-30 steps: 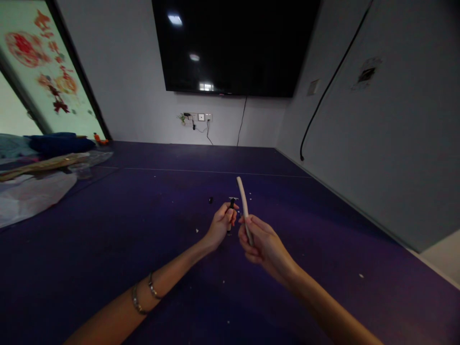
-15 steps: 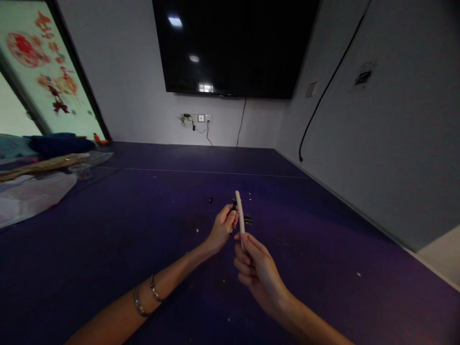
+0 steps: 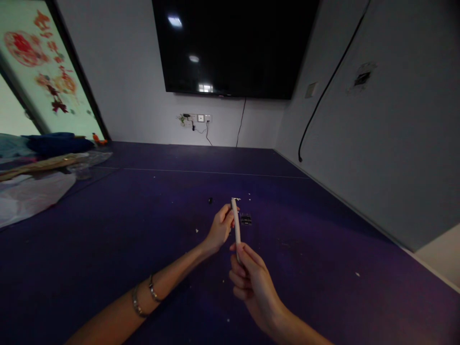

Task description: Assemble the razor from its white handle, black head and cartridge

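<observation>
My right hand (image 3: 253, 280) is closed around the lower end of a slim off-white stick-like thing (image 3: 236, 221), which stands nearly upright with its top leaning slightly left. Just beyond it, my left hand (image 3: 220, 226) is closed, fingertips pinched behind the stick's upper part. A small dark piece showed in those fingers earlier, but the stick now mostly covers it. Whether stick and piece touch, I cannot tell. Right of the stick, a small dark block-like thing with clear edges (image 3: 246, 219) lies on the floor. Another small black piece (image 3: 210, 201) lies farther left.
Purple floor (image 3: 143, 258) spreads all around, dotted with small white scraps (image 3: 197, 231). Bags and cloths (image 3: 39, 191) are heaped at the left. A television (image 3: 233, 48) hangs on the far wall above sockets (image 3: 200, 118); a black cable (image 3: 323, 91) dangles on the right wall.
My right hand has moved slightly left and toward me with the off-white stick. Its tip now covers more of the dark piece at my left fingertips. My left hand has barely moved.
</observation>
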A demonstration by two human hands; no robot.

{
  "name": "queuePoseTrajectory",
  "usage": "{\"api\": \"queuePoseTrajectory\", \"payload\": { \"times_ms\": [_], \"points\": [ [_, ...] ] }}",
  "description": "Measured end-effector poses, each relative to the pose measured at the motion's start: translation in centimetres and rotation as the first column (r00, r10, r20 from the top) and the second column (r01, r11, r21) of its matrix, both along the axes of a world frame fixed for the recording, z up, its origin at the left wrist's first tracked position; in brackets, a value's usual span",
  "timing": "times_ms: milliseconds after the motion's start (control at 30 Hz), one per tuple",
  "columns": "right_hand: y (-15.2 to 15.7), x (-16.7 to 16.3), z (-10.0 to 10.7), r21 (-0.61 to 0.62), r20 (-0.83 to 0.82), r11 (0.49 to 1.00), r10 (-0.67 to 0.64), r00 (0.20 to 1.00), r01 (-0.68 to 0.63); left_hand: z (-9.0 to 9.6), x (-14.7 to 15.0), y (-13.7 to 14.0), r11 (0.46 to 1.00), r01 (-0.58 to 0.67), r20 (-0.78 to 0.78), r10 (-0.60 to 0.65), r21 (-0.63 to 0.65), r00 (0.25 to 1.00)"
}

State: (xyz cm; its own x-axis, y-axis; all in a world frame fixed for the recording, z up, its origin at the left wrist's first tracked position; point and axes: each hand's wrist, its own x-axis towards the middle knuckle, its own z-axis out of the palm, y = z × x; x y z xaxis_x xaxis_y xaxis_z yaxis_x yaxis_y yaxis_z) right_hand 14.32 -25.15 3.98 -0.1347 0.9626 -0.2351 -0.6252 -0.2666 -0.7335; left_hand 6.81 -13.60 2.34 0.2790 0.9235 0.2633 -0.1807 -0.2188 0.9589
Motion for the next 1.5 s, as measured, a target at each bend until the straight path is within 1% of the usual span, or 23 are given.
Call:
{"api": "queuePoseTrajectory", "payload": {
  "times_ms": [67,200,367,533,600,667,733,900,1033,1167,1300,1400,1500],
  "points": [
    [-0.1,0.1,0.1,0.012,-0.002,1.000,-0.009,1.000,0.009,-0.1,0.0,0.1,1.000,-0.012,-0.001,0.012,0.012,1.000],
    [0.1,0.2,0.1,0.046,-0.006,0.997,-0.064,0.998,0.064,-0.4,0.1,0.2,1.000,0.009,0.002,-0.009,0.023,1.000],
    [-0.2,0.0,-0.2,-0.014,-0.036,1.000,-0.028,0.999,0.028,-0.6,0.2,0.1,0.999,0.005,-0.002,-0.005,-0.052,1.000],
    [0.1,0.2,0.4,0.036,-0.063,0.998,-0.055,0.996,0.058,-0.4,0.1,0.0,1.000,0.023,0.015,-0.023,0.005,1.000],
    [-0.2,0.0,0.2,0.006,-0.063,0.999,-0.054,0.997,0.054,-0.3,0.1,0.0,1.000,0.016,0.013,-0.016,-0.012,1.000],
    [-0.6,-0.3,-0.2,-0.056,-0.060,0.998,-0.027,0.998,0.024,-0.3,0.1,0.1,0.999,0.010,0.019,-0.009,-0.033,1.000],
    [-1.0,-0.4,-0.2,-0.087,-0.064,0.996,-0.005,0.998,-0.001,-0.4,0.0,0.2,0.999,0.002,0.019,-0.001,-0.033,1.000],
    [-0.4,-0.1,0.8,-0.006,-0.094,0.999,-0.041,0.995,0.041,-0.4,0.0,0.3,1.000,0.006,0.010,-0.006,0.000,1.000],
    [0.1,-0.1,0.8,-0.022,-0.116,0.999,-0.048,0.992,0.046,-0.3,0.1,-0.1,1.000,0.002,0.010,-0.002,0.006,1.000],
    [-0.4,-0.1,0.6,-0.027,-0.122,0.998,-0.053,0.991,0.050,-0.1,0.0,-0.3,1.000,0.007,-0.018,-0.007,0.030,1.000],
    [-0.8,0.1,1.1,-0.044,-0.104,0.999,-0.035,0.994,0.031,-0.2,-0.1,0.1,1.000,-0.007,-0.009,0.007,0.024,1.000],
    [-0.5,0.3,1.5,-0.029,-0.089,0.999,-0.034,0.995,0.031,-0.3,-0.1,0.3,1.000,-0.016,0.000,0.016,0.023,1.000],
    [-0.1,0.3,1.1,-0.010,-0.083,0.999,-0.048,0.995,0.047,-0.3,-0.1,0.1,1.000,0.001,-0.006,-0.001,0.022,1.000]
  ]
}}
